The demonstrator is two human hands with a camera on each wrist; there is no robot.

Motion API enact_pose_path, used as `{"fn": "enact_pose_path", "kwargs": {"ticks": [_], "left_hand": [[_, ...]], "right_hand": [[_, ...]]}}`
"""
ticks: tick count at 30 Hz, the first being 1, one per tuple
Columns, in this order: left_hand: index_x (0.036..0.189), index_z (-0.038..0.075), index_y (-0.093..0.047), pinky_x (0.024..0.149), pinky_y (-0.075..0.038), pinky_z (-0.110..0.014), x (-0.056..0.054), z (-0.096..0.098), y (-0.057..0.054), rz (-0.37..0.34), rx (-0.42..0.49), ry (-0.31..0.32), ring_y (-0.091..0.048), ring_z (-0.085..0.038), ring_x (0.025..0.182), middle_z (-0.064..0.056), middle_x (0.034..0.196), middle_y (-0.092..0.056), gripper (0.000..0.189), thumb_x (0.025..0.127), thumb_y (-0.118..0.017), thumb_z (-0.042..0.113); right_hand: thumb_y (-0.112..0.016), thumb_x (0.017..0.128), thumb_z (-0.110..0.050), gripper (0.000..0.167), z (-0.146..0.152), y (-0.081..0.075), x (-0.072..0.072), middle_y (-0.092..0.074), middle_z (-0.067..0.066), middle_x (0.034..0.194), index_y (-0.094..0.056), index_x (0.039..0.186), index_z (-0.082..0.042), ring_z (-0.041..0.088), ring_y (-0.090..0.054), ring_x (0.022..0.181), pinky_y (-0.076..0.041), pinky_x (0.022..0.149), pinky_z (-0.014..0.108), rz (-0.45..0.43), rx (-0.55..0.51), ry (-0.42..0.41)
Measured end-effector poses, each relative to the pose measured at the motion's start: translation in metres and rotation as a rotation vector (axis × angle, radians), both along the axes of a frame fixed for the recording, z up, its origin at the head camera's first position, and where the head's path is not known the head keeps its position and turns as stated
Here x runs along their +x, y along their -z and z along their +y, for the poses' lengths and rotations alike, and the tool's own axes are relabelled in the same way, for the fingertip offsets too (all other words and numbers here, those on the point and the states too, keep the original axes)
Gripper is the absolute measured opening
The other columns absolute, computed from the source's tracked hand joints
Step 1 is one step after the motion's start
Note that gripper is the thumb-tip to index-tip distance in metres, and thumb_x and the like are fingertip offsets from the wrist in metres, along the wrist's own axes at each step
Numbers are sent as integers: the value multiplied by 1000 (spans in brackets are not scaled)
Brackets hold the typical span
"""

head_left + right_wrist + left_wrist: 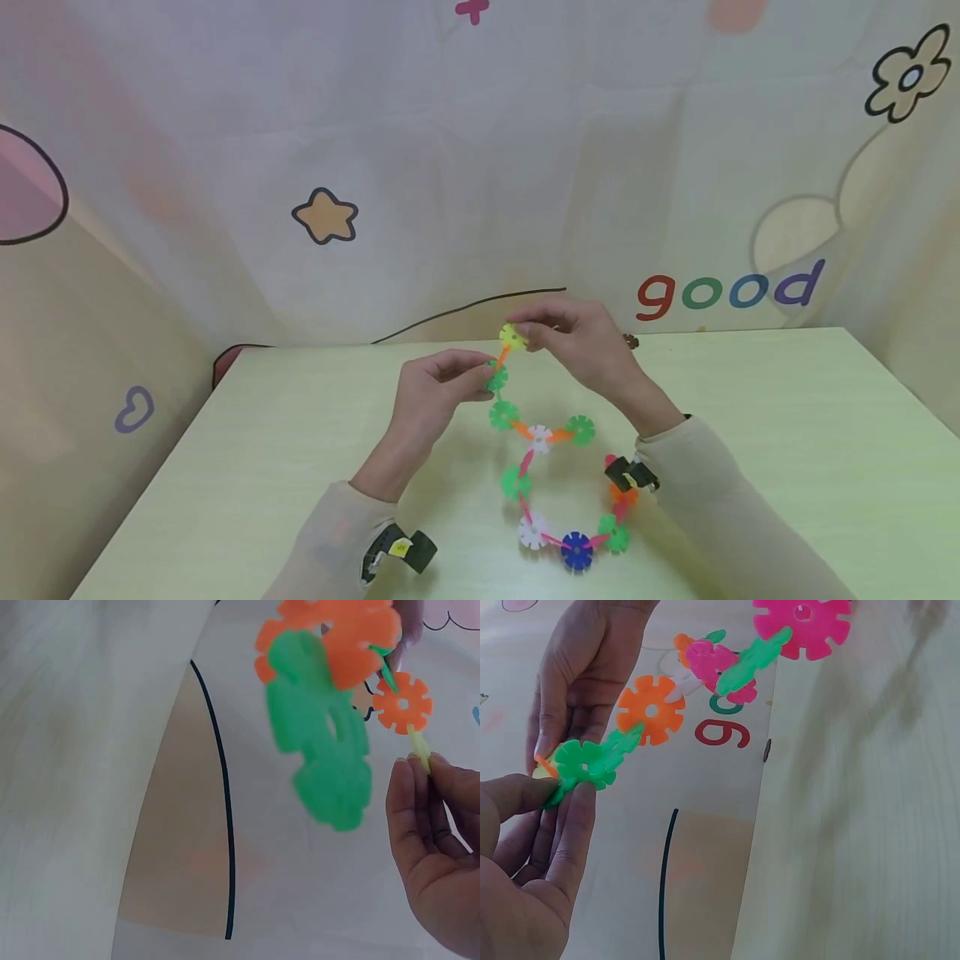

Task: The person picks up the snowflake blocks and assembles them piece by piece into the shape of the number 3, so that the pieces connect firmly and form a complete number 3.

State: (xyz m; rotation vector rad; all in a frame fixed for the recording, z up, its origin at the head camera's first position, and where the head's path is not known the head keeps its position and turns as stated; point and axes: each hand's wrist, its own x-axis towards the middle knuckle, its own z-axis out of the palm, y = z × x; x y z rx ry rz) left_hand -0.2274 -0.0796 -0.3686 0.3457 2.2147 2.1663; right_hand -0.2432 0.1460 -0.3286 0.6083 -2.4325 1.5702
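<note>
A chain of notched plastic snowflake discs hangs between and below both hands over the table. My left hand [429, 398] pinches a green disc [585, 765] between thumb and fingers. Above it, my right hand [579, 343] pinches a yellow disc [512, 337] at the top end. An orange disc [390, 712], edge-on in the head view, links the yellow and green ones. Lower down, the chain runs through another green disc [504, 415] and a white disc [539, 438], then curves round past a blue disc [577, 551]. My right wrist's camera overlaps part of the curve.
The pale table [300, 467] lies under the hands. Behind it hangs a printed cloth [450, 208] with a star, a flower and the word "good". A small brown object [632, 341] sits by the table's back edge, beyond my right hand.
</note>
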Motion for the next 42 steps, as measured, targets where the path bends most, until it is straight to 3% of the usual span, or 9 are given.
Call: {"fn": "enact_pose_path", "kwargs": {"ticks": [10,20,30,36,42], "left_hand": [[111,-6,-81,85,-70,-32,2,6,-1,-16,-14,-56,-78,-8,74,-4,94,-81,15,98,-79,1],[113,-5,-81,86,-70,-33,3,4,-3,-15,-25,-54,-79,-9,77,-7,98,-81,16,99,-79,3],[116,-4,-80,89,-70,-33,2,2,-1,-20,-9,-23,-79,-10,83,-2,99,-81,19,101,-77,7],[119,0,-81,92,-69,-32,1,1,1,-11,-52,-13,-77,-9,87,-2,106,-82,21,103,-78,14],[117,0,-81,88,-67,-31,0,1,3,-7,-49,-31,-76,-10,86,3,100,-81,22,102,-79,16]], "right_hand": [[-75,104,-7,15,-6,7,1,-81,15,110,-83,117,-4,15,-75,85,-62,93,37,-5,7,43],[-74,106,-12,18,-8,10,0,-82,13,114,-83,121,-7,15,-78,88,-64,100,47,-9,12,35],[-69,107,-9,31,-2,9,-2,-80,14,122,-77,137,-10,19,-80,92,-66,99,45,-62,6,-51],[-75,104,-11,20,-3,8,-2,-81,12,111,-79,123,-7,20,-77,90,-66,93,37,-77,23,-55],[-75,102,-6,13,-5,8,-1,-79,11,103,-79,114,-3,20,-74,89,-66,91,29,-60,27,-118]]}}
